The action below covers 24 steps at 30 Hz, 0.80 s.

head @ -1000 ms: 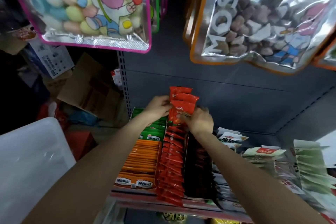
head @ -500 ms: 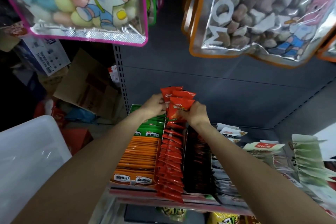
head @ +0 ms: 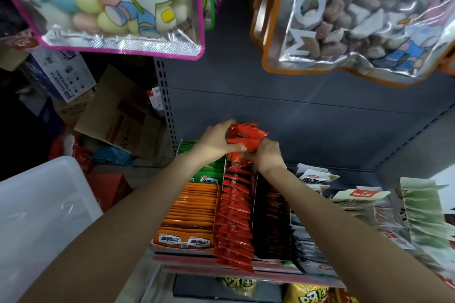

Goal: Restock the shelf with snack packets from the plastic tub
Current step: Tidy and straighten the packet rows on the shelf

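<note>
Both hands are at the back of the shelf, working one bundle of red snack packets (head: 246, 136): the left hand (head: 216, 141) has its fingers curled over the bundle's left and top side, and the right hand (head: 267, 157) grips it from below and to the right, thumb towards the packets. The bundle sits between the two hands, tilted, just above the far end of the red row (head: 235, 216) that runs back toward the person's wrists. The step looks like seating these packets at the rear of that row. To do it well, square the bundle first so the packet edges line up, then lower it straight down behind the last standing packet, keeping it inside the divider that separates it from the green packets (head: 208, 174) under the left wrist and the dark row (head: 270, 216) under the right forearm. The plastic tub (head: 41, 204) lies well to the left of the left forearm
</note>
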Motion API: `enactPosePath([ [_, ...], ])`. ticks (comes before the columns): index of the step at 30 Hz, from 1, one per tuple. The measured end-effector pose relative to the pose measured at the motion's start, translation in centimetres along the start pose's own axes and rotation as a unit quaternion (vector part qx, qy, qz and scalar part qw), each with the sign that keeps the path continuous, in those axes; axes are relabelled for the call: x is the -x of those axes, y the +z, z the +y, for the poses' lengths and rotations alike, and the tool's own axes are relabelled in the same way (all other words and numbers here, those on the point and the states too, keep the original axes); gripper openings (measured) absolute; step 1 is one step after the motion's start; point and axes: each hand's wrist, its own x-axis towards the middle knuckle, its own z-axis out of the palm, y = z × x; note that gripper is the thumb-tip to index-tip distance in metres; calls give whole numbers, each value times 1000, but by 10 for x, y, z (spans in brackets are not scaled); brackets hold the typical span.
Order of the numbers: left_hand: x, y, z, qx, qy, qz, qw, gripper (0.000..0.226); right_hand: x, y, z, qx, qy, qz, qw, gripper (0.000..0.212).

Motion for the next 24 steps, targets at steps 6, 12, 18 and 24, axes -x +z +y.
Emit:
enactPosePath([
  [6, -3, 5, 3, -56, 10, -23, 998, 50, -5, -15, 7, 53, 33, -140, 988, 46],
  [12, -3, 18, -8, -168, -14, -51, 984, 52, 5, -34, 5, 17, -101, 42, 994, 70],
  [18, 5, 24, -19, -162, -5, -39, 986, 61, 20, -17, 13, 293, -154, -4, 944, 27],
  [24, 11, 24, -25, -118, 3, -14, 993, 45, 24, -1, -4, 353, -131, -27, 926, 44],
])
